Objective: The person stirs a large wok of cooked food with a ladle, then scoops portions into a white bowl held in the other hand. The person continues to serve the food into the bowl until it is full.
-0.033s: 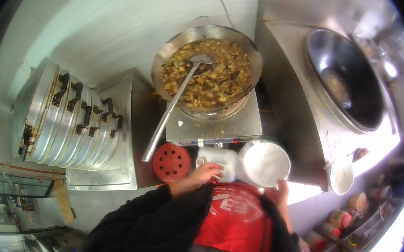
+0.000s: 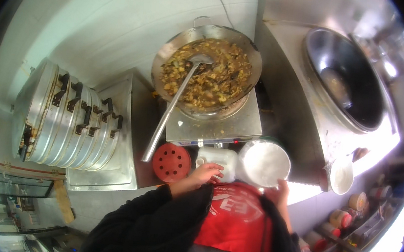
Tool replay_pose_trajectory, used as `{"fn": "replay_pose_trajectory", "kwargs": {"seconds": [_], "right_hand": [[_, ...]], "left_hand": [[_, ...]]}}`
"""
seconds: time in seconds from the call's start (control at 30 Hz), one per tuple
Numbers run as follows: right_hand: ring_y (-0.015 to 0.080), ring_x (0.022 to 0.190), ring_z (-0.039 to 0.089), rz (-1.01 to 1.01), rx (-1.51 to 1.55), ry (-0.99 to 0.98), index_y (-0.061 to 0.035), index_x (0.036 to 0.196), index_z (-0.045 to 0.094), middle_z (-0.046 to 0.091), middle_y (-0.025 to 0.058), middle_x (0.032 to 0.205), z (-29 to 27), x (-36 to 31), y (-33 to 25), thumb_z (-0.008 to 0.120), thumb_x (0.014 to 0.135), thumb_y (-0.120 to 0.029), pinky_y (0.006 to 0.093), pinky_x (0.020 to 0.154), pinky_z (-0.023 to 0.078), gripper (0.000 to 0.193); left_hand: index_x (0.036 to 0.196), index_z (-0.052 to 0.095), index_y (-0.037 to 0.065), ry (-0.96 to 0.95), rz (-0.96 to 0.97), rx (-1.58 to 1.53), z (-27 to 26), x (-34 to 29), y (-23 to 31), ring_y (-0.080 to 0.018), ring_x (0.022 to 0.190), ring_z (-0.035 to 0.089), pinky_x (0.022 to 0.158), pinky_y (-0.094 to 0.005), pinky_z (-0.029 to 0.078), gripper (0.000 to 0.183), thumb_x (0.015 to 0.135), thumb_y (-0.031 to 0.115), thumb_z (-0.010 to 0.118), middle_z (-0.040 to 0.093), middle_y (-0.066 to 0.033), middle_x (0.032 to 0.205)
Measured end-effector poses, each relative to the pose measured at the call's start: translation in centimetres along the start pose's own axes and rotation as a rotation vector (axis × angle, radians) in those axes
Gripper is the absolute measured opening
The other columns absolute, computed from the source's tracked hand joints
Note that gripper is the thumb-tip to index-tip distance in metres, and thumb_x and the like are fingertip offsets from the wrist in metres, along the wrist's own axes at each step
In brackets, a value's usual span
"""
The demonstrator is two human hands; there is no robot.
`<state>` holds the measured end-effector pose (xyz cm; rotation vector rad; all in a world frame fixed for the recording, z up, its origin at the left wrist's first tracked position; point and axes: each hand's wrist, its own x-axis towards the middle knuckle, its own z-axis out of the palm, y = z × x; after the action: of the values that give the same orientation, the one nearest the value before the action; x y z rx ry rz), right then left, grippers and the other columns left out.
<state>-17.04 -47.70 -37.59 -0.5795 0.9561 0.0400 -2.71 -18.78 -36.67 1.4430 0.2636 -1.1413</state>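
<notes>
My left hand [image 2: 205, 173] is open, its fingers stretched to the right over the near part of a whitish plastic jug [image 2: 225, 161]. It holds nothing that I can see. My right hand [image 2: 280, 193] is by the near right rim of a round white bucket [image 2: 263, 163], fingers pointing up and loosely apart; whether they touch the rim is unclear. Beyond the jug and bucket, a wide metal wok [image 2: 158, 71] of chunky brown stew [image 2: 228, 74] sits on a steel stove [image 2: 211, 129]. A long-handled metal ladle [image 2: 172, 105] rests in it, its handle slanting toward me.
A red lid with holes [image 2: 172, 163] is left of the jug. Stacked metal steamers [image 2: 65, 120] with black handles stand on a steel counter [image 2: 125, 167] at left. To the right are a big dark wok [image 2: 344, 82], a small white container [image 2: 341, 176] and shelved jars [image 2: 340, 219].
</notes>
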Motion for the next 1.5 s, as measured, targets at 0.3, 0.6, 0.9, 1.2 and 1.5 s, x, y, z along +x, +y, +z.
{"fn": "replay_pose_trajectory", "kwargs": {"seconds": [0.3,0.6,0.9,1.2,1.5], "right_hand": [[0.0245,0.089,0.057,-0.024,0.104,-0.008,-0.0061,0.129,0.047,0.057,0.0154,0.116,0.1,-0.2,0.1,0.062,0.084,-0.032,0.0327,0.075,0.050,0.054],[0.0244,0.088,0.057,-0.010,0.082,0.013,-0.0087,0.126,0.048,0.058,0.0148,0.112,-0.9,0.6,0.2,0.063,0.084,-0.033,0.0333,0.075,0.050,0.051],[0.0246,0.087,0.057,0.011,0.102,-0.022,-0.0091,0.127,0.046,0.057,0.0155,0.112,-1.7,1.3,0.3,0.064,0.083,-0.031,0.0319,0.073,0.051,0.053],[0.0265,0.092,0.056,-0.017,0.131,-0.003,-0.0106,0.126,0.046,0.055,0.0166,0.116,-1.9,1.5,0.6,0.066,0.082,-0.032,0.0349,0.076,0.051,0.053],[0.0260,0.090,0.055,-0.020,0.141,-0.014,-0.0114,0.127,0.045,0.055,0.0151,0.112,-1.7,0.8,0.7,0.066,0.080,-0.033,0.0349,0.077,0.051,0.056]], "left_hand": [[0.124,0.060,0.003,0.002,-0.010,-0.005,0.4,0.0,-0.2,-0.0194,0.081,0.066,0.074,-0.0295,0.053,0.032,0.093,0.008,0.052,0.067,-0.0123,0.108],[0.124,0.060,0.004,-0.007,-0.017,-0.027,0.5,-0.2,-0.4,-0.0191,0.083,0.066,0.075,-0.0293,0.053,0.031,0.094,0.009,0.052,0.067,-0.0119,0.108],[0.123,0.060,0.003,-0.016,-0.016,-0.024,0.5,0.1,-0.8,-0.0191,0.083,0.066,0.075,-0.0290,0.054,0.031,0.094,0.009,0.052,0.067,-0.0124,0.107],[0.123,0.060,0.003,-0.017,-0.018,-0.021,0.5,0.3,-1.1,-0.0193,0.083,0.066,0.075,-0.0291,0.054,0.031,0.094,0.009,0.051,0.067,-0.0128,0.108],[0.124,0.060,0.003,-0.041,-0.005,-0.007,0.4,0.2,-1.3,-0.0188,0.084,0.066,0.075,-0.0287,0.053,0.031,0.095,0.010,0.052,0.067,-0.0119,0.108]]}}
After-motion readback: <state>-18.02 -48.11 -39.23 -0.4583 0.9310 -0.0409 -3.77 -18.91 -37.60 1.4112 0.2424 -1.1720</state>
